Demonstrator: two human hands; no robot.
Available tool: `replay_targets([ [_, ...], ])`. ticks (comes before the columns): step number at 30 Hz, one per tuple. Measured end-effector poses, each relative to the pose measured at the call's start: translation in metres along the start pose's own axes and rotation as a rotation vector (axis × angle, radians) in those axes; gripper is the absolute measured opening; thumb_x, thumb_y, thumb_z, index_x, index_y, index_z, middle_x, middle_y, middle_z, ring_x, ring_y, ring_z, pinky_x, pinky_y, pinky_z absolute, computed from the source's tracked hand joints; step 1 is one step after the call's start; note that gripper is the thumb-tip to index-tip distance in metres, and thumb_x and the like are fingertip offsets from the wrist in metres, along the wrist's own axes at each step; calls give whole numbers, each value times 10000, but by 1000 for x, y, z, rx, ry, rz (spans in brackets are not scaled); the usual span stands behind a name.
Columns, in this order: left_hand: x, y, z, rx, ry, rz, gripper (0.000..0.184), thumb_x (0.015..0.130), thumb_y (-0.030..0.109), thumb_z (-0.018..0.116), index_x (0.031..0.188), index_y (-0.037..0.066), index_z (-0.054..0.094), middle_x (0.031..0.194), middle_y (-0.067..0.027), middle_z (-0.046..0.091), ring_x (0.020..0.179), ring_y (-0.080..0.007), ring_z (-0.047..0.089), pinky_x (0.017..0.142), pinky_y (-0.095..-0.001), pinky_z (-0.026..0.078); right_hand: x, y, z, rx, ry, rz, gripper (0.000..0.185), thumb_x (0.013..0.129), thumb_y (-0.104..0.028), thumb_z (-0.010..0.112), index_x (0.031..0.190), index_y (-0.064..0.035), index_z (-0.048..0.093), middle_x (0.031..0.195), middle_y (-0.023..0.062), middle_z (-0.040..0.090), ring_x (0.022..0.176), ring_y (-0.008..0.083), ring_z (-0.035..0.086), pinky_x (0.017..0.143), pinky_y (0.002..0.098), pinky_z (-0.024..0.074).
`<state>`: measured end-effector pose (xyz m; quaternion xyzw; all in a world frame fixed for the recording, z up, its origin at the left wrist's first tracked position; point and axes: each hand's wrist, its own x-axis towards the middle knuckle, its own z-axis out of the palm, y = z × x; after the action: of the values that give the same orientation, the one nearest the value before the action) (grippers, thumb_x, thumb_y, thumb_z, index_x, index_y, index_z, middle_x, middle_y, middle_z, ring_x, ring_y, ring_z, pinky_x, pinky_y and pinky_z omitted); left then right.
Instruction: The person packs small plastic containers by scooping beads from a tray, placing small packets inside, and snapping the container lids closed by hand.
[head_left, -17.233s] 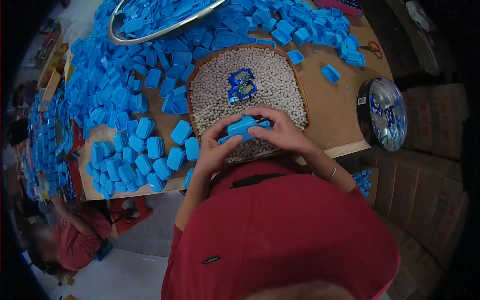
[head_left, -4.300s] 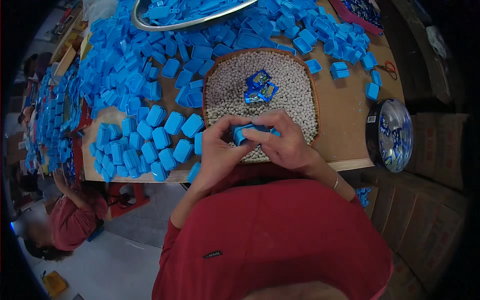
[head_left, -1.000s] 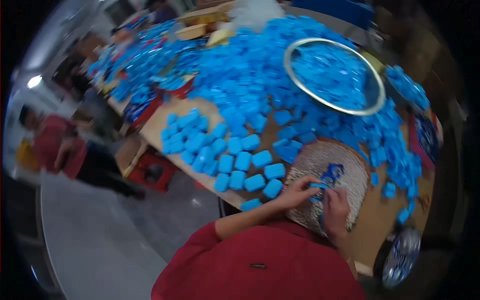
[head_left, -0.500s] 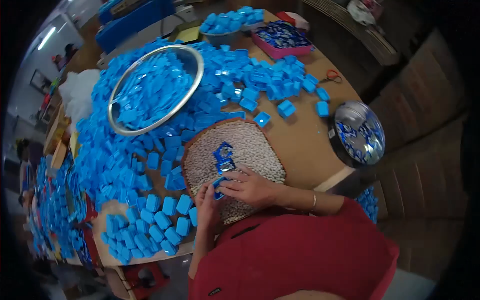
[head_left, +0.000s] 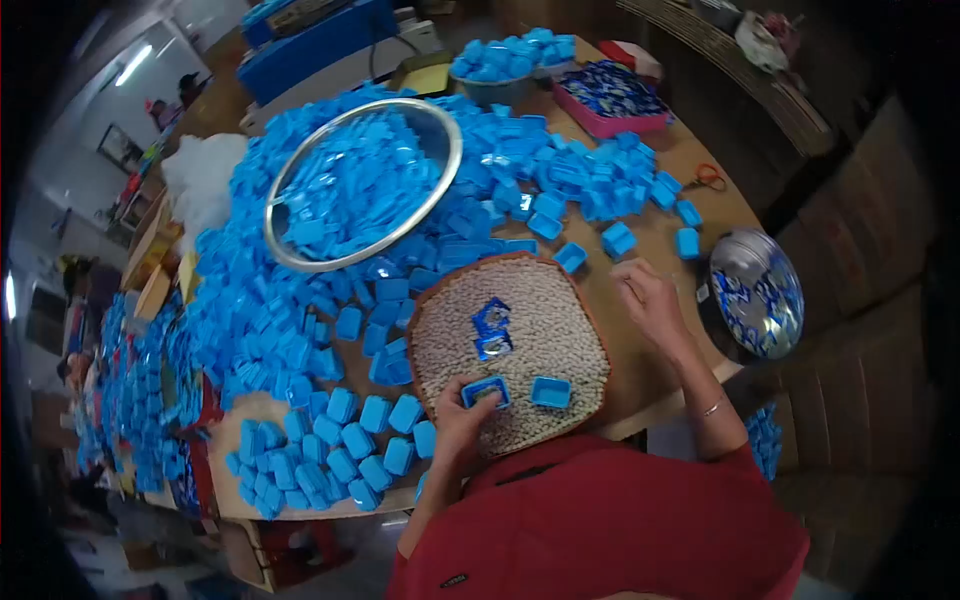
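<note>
My left hand (head_left: 462,420) grips a small blue plastic box (head_left: 487,388) at the front of a woven mat (head_left: 455,310), the thumb over its edge. Inside that box is something small that I cannot make out. To its right on the mat lies another open blue tray (head_left: 551,392). Shiny blue packets (head_left: 493,320) rest mid-mat, above the held box. My right hand (head_left: 648,300) is raised beyond the mat's right edge, between the mat and a steel bowl (head_left: 757,295) of similar packets. Its fingers are curled together, and whether anything is in them is hidden.
Loose blue trays (head_left: 265,330) heap across the left and back of the table, around a large metal basin (head_left: 450,180) full of them. Closed blue boxes (head_left: 375,413) stand front left. A pink tub (head_left: 625,125) of packets and orange-handled scissors (head_left: 709,178) lie back right.
My right hand has left the blue box and moved right, off the mat. The left hand keeps the box, and a second open tray now shows on the mat. The view has shifted.
</note>
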<state>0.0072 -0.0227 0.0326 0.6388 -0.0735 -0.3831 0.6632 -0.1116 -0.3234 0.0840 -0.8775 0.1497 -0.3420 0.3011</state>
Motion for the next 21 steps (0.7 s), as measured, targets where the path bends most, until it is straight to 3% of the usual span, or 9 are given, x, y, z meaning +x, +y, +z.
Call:
replay_targets([
  [1,0,2,3,81,10,-32,294,776,43,719,1022,72,560,882,-51,625,766,-131,608,659,-295,533,11,-12,11,75,-17,-50,101,802,22,615,901,1,624,901,124,630,808,309,630,679,371,498],
  [2,7,-16,0,58,10,105,317,769,28,724,1036,52,556,878,-43,630,763,-124,615,651,-285,545,21,-15,27,114,-66,-75,112,807,16,619,917,-7,627,922,125,634,824,297,635,684,365,498],
  [6,7,-16,-1,24,18,105,307,773,3,710,1034,44,554,894,-56,635,797,-132,629,664,-281,561,96,-63,75,219,-88,-363,84,814,-14,623,895,-34,625,908,112,629,825,305,626,675,358,493],
  [8,7,-18,-1,33,25,117,306,772,8,711,1030,47,552,886,-58,634,786,-134,631,642,-281,555,142,-84,102,249,-115,-397,84,813,2,609,889,-20,636,906,125,640,878,289,638,723,357,505],
  [12,4,-7,4,40,29,69,302,769,23,708,1026,41,549,848,-64,631,692,-133,614,573,-278,521,241,-70,197,-73,-196,-553,146,753,-47,588,892,-74,625,919,118,600,875,322,605,702,426,503],
  [14,7,-10,1,42,7,60,307,767,39,717,1028,44,554,838,-62,630,677,-133,607,567,-278,517,272,-69,235,-269,-235,-643,191,753,-39,587,941,-70,600,959,109,595,930,309,593,733,410,507],
  [17,1,3,5,34,-2,15,300,761,48,732,998,53,547,879,-46,626,741,-123,610,597,-270,527,301,-60,280,-526,-234,-849,231,755,-49,579,984,-71,566,970,109,592,958,293,585,733,400,508],
  [18,4,0,-1,105,-43,-12,311,771,47,722,1033,56,555,909,-55,624,794,-146,621,630,-286,543,300,-68,279,-570,-236,-864,206,755,-59,581,960,-69,568,960,117,593,945,285,589,722,391,506],
  [21,-1,8,5,-77,-56,21,360,790,33,700,1121,64,563,894,-61,637,781,-170,644,631,-318,566,307,-71,294,-573,-213,-862,299,683,-78,669,959,-60,557,953,133,591,926,302,586,742,392,497],
])
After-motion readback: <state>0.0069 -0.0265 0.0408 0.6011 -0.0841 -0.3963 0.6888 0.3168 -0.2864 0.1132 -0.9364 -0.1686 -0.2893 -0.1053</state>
